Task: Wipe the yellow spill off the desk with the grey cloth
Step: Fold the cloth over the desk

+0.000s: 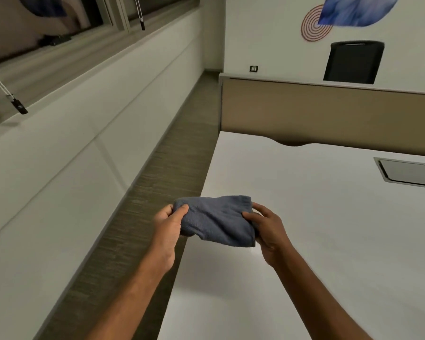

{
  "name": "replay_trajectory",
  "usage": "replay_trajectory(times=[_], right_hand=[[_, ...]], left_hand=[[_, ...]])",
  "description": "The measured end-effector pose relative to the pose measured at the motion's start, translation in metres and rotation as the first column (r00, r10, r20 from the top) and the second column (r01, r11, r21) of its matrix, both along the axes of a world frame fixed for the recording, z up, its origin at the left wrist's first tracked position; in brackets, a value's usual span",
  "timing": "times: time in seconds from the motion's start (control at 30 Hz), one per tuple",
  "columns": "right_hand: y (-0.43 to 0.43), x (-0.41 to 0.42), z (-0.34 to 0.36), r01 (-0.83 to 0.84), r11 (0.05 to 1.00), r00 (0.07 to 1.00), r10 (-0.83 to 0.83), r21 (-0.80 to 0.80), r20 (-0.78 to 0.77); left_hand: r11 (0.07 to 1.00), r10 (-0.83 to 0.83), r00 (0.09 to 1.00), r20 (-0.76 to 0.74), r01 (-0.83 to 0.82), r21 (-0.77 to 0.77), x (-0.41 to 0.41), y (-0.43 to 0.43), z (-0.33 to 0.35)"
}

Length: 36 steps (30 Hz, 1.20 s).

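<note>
A folded grey cloth [216, 220] is held in the air over the left edge of the white desk [329, 229]. My left hand [168, 224] pinches its left end between thumb and fingers. My right hand [268, 227] grips its right end. Both forearms reach in from the bottom of the view. No yellow spill shows on the part of the desk that I see.
A beige divider panel [329, 111] stands along the desk's far edge, with a black chair [353, 62] behind it. A metal cable hatch [412, 171] is set in the desk at the right. A strip of carpet [145, 204] runs between desk and white wall ledge.
</note>
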State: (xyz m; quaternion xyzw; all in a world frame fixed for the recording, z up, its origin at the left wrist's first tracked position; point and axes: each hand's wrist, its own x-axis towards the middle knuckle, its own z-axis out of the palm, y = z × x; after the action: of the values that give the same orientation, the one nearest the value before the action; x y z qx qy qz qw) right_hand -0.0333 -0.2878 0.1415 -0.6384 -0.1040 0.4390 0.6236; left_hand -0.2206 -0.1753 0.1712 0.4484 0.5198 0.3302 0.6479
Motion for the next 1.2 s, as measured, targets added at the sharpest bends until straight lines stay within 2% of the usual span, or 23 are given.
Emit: replay_trajectory(times=[0.17, 0.63, 1.07, 1.2], right_hand=[[0.013, 0.016, 0.001, 0.077, 0.997, 0.990, -0.080, 0.023, 0.113], [0.066, 0.117, -0.013, 0.109, 0.981, 0.975, -0.136, 0.158, 0.175], [0.146, 0.201, -0.045, 0.075, 0.972, 0.967, -0.126, 0.224, 0.221], [0.162, 0.218, -0.064, 0.058, 0.976, 0.963, -0.110, 0.209, 0.245]], left_hand=[[0.996, -0.084, 0.996, -0.034, 0.084, -0.001, 0.024, 0.027, -0.014], [0.977, -0.191, 0.982, 0.005, 0.190, 0.095, 0.138, 0.096, -0.036], [0.983, -0.104, 0.994, 0.035, 0.098, 0.155, 0.228, 0.176, -0.066], [0.991, -0.073, 0.997, 0.006, 0.072, 0.111, 0.241, 0.191, -0.091]])
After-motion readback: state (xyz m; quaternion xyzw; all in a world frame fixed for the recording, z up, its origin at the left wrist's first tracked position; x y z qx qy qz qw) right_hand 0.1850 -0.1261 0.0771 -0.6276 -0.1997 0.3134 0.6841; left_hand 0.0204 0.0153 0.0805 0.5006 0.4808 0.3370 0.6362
